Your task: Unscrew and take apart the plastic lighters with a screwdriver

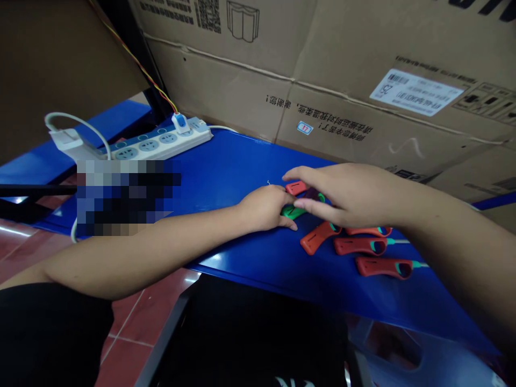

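Several long-necked lighters lie on the blue table. My left hand (268, 207) is at the end of a green lighter (293, 211), its thumb on the near side and fingers on the far side. My right hand (350, 193) reaches over the same group, thumb and forefinger apart, its other fingers hidden. Beneath it show a red lighter (296, 187) and part of a dark purple one (312, 194). Nearer to me are an orange lighter (318, 238) and red lighters (357, 246) (382, 267) with metal necks pointing right.
A large cardboard box (242, 80) stands along the back of the blue table (237, 161). At left lies a white power strip (161, 141) with plugs and cables, beside a pixelated patch. A black surface (258, 328) is in front of me, over red floor tiles (133, 317).
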The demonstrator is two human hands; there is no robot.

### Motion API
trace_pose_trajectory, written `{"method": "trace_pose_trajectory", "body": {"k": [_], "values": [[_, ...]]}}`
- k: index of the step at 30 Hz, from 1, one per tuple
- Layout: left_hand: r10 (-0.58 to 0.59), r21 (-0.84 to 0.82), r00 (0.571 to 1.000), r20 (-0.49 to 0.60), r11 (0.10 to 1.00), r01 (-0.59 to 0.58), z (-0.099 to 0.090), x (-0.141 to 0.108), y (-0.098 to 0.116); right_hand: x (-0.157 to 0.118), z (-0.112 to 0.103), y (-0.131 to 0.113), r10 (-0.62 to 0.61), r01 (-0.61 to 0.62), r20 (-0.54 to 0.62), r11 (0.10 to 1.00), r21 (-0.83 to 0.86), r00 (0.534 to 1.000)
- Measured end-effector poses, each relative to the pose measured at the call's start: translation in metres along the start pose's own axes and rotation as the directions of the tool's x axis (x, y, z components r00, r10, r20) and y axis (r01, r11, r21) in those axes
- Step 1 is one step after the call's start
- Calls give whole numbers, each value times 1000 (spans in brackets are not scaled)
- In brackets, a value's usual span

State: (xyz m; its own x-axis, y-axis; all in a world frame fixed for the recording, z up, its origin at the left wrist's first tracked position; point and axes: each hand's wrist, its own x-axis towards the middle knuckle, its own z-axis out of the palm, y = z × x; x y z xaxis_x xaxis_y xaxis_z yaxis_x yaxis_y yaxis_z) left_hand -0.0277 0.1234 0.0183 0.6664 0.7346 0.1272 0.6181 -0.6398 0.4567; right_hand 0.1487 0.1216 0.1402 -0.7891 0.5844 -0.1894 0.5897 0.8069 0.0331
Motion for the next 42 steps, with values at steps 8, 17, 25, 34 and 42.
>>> {"method": "trace_pose_trajectory", "body": {"k": [8,17,25,34,42], "values": [[-10,7,1000,3,1000,10,0,1,-1,-2,1,0,-79,79,-21,997,22,997],[-23,22,1000,15,1000,23,-1,0,1,-3,2,7,-134,136,-28,988,80,991],[-12,29,1000,13,1000,12,1,0,0,-6,1,-1,-114,116,-37,991,72,993],[-16,43,1000,22,999,15,-2,-2,5,-12,3,6,-120,122,-26,988,99,992],[61,41,998,-10,997,-60,1,0,2,-11,6,0,39,-40,-14,998,-42,999]]}}
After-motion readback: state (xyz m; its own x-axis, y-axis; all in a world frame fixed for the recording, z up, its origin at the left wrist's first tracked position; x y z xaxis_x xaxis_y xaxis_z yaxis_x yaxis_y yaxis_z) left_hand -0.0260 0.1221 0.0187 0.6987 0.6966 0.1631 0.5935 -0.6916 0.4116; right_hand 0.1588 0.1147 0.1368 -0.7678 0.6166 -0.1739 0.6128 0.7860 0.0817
